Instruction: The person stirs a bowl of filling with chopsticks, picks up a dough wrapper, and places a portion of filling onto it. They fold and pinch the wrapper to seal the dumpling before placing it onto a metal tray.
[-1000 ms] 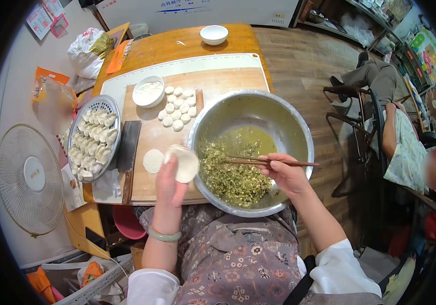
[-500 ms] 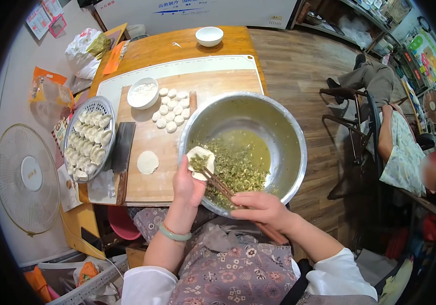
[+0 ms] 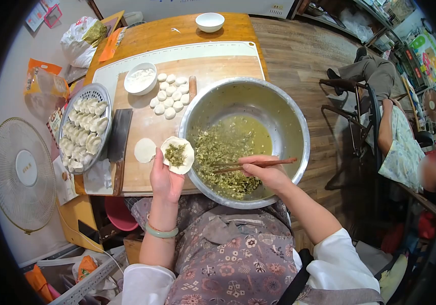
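Observation:
On the palm of my left hand lies a round dumpling wrapper, topped with a mound of chopped green filling; the thumb holds its edge. My right hand is closed round a pair of wooden chopsticks, their tips over the filling in the big metal basin. Another flat wrapper lies on the wooden board, just left of my left hand. Several small dough pieces sit beside a rolling pin.
A colander tray with several folded dumplings stands at the left, next to a cleaver. One white bowl holds flour; another white bowl is at the back. A fan stands left; a person sits at right.
The chopsticks have left the wrapper and moved right, over the basin. My left hand has shifted left and down with the wrapper, which now lies flatter with filling on it.

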`<state>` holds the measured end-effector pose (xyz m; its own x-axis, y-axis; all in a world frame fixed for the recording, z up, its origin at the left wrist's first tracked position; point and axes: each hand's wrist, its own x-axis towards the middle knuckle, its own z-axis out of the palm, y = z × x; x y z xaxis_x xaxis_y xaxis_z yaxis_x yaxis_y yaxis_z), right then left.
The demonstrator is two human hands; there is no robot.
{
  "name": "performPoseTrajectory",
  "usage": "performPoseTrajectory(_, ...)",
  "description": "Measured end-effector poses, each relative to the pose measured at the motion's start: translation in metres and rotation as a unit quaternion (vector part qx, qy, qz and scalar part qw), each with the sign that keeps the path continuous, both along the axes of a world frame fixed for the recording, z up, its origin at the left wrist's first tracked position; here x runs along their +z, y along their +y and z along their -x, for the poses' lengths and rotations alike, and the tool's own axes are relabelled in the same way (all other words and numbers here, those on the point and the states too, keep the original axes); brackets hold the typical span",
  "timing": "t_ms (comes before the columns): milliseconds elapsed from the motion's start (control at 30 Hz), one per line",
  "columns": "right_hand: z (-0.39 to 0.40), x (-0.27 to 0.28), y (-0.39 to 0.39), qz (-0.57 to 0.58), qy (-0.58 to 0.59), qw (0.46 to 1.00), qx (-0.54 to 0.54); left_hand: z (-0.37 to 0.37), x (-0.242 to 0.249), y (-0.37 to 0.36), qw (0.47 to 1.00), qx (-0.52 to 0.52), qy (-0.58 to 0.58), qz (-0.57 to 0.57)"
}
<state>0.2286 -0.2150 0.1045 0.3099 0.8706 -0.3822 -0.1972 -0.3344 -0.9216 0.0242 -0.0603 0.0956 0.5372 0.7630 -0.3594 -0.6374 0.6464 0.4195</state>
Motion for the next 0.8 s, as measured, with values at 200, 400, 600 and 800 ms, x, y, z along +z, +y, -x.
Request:
performPoseTrajectory(200,0.000,-0.008,0.009,0.009,0.032,0.999,-0.012,-0.001,-0.004,0.000,1.000,-0.012,-0.009,-0.015)
performPoseTrajectory(400,-0.006,-0.009,0.012,0.027,0.148,0.986,-0.065,-0.001,-0.002,-0.003,1.000,-0.016,-0.014,-0.005)
performPoseTrajectory(600,-0.002,-0.018,0.009,0.044,0.206,0.969,-0.132,0.008,-0.002,0.000,1.000,0.016,0.009,-0.006)
performPoseTrajectory(800,-0.004,-0.028,0.011,0.019,0.275,0.949,-0.152,0.011,-0.004,0.003,1.000,0.027,-0.004,0.004)
